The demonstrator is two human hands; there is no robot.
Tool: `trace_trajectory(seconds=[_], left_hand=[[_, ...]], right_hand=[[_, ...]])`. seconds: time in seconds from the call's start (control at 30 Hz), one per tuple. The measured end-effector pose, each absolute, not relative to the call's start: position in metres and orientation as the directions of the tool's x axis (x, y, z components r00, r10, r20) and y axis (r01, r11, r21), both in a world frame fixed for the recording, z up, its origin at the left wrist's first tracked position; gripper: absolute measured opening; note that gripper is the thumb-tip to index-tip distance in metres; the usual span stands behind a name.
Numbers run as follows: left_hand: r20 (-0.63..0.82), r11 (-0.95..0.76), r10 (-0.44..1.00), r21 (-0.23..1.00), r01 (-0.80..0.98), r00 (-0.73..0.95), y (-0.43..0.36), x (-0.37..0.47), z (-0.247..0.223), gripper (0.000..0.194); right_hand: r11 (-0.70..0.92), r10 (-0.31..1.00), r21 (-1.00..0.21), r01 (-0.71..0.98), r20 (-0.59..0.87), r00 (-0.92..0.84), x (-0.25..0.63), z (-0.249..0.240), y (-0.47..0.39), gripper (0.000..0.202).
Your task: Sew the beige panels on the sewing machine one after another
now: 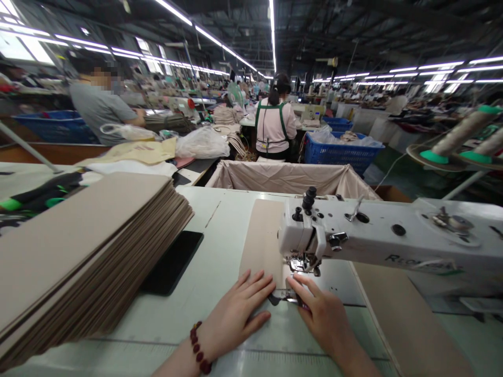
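A beige fabric panel (261, 246) lies on the sewing machine's pale green table, its right edge under the presser foot (301, 264). My left hand (247, 306) rests flat on the panel's near end, fingers stretched out, with a bead bracelet at the wrist. Just in front of the needle area, my right hand (320, 309) has its fingertips on the panel's near right corner. Curled beneath them, its other fingers close on a small metal tool (291, 300), mostly hidden, so its exact kind is unclear. The white sewing machine head (302, 230) stands over the panel's right side.
A tall stack of beige panels (98, 209) fills the left, beside a black phone (175, 262). Another beige strip (408, 309) lies under the machine arm. Beyond the table is a cloth-lined bin (283, 175). Thread cones (451, 136) stand right; two co-workers sit ahead.
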State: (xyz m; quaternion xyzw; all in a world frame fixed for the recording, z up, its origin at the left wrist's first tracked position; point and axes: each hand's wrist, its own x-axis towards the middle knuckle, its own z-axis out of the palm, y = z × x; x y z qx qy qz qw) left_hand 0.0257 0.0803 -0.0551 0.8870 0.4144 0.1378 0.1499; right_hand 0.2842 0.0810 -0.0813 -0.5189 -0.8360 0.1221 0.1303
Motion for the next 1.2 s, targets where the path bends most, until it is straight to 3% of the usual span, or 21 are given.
trace_trajectory(seconds=[1.2], left_hand=[[0.162, -0.585, 0.809, 0.306, 0.751, 0.564, 0.120, 0.036, -0.064, 0.057]], right_hand=[[0.446, 0.894, -0.379, 0.811, 0.142, -0.426, 0.285, -0.083, 0.083, 0.063]])
